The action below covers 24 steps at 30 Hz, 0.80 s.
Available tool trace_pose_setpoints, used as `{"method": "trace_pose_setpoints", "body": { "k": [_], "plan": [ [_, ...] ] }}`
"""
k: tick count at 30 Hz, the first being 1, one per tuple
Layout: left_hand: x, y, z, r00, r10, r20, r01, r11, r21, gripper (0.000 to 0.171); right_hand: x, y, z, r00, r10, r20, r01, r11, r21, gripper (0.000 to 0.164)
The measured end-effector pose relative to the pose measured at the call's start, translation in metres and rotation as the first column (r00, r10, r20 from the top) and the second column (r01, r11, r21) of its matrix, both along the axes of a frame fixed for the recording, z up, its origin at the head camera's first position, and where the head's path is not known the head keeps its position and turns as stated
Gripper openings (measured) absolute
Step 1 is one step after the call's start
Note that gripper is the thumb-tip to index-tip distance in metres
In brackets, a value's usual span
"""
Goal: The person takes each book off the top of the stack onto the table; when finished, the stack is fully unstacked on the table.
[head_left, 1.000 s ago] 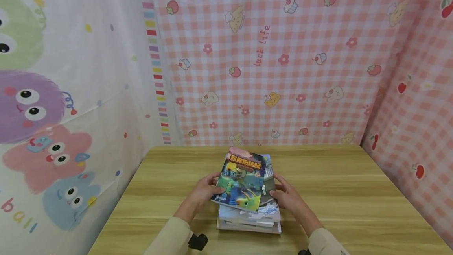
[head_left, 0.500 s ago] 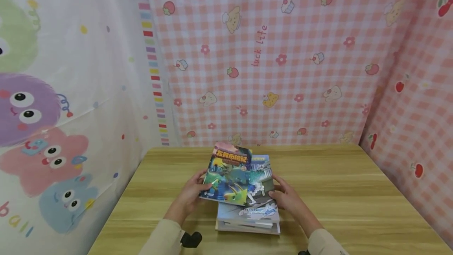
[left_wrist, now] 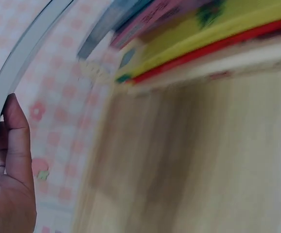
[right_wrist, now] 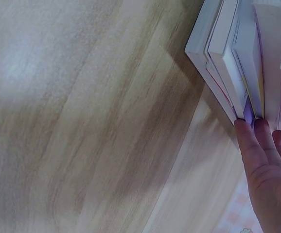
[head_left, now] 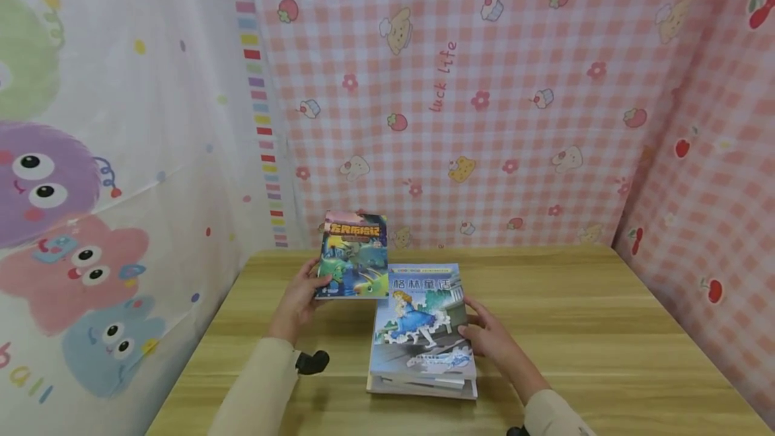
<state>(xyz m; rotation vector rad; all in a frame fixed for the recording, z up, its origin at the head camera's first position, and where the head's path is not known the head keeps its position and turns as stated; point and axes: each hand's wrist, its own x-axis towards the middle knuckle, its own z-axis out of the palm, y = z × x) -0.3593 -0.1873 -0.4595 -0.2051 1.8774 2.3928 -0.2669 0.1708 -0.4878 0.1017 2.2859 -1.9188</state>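
In the head view my left hand (head_left: 298,298) grips a thin comic book (head_left: 353,258) by its left edge, thumb on the cover with orange lettering and a yellow-green dinosaur. The book is raised left of a stack of books; in the left wrist view its white edge shows beside the fingers (left_wrist: 18,131). A fairy-tale book (head_left: 418,328) with a figure in a blue dress tops the stack. My right hand (head_left: 493,336) rests against the stack's right side. The right wrist view has its straight fingers (right_wrist: 252,150) touching the page edges of several books.
The stack stands on a wood-grain table (head_left: 575,328). Behind it hangs a pink checked cloth (head_left: 521,133), and a white cartoon-print cloth (head_left: 175,153) hangs along the left side. A dark wrist device (head_left: 313,362) sits at the left sleeve.
My left hand has lifted the comic book off the stack, moving it left and away from me, uncovering the fairy-tale book's cover. My right hand has stayed at the stack's side.
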Motion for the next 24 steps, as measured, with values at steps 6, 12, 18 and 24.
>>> {"method": "trace_pose_setpoints", "body": {
  "k": [6,12,18,24],
  "plan": [
    [-0.023,-0.02,-0.003,1.0,0.012,0.016,-0.012,0.999,-0.031,0.064,0.0,-0.001,0.002,1.0,-0.011,-0.013,0.011,1.0,-0.002,0.061],
    [-0.028,-0.028,-0.026,0.999,-0.015,0.045,0.018,0.997,-0.078,0.065,0.003,-0.002,0.004,1.0,-0.017,-0.014,0.017,1.0,0.014,0.058],
    [-0.026,-0.022,-0.044,0.998,-0.035,0.049,0.037,0.999,-0.039,0.062,0.003,-0.002,0.005,0.999,-0.031,-0.02,0.031,1.0,0.004,0.057],
    [-0.028,-0.028,-0.057,0.999,-0.04,0.016,0.041,0.999,-0.011,0.064,0.002,-0.002,0.002,0.999,-0.027,-0.024,0.027,0.999,-0.023,0.058]
  ]
}}
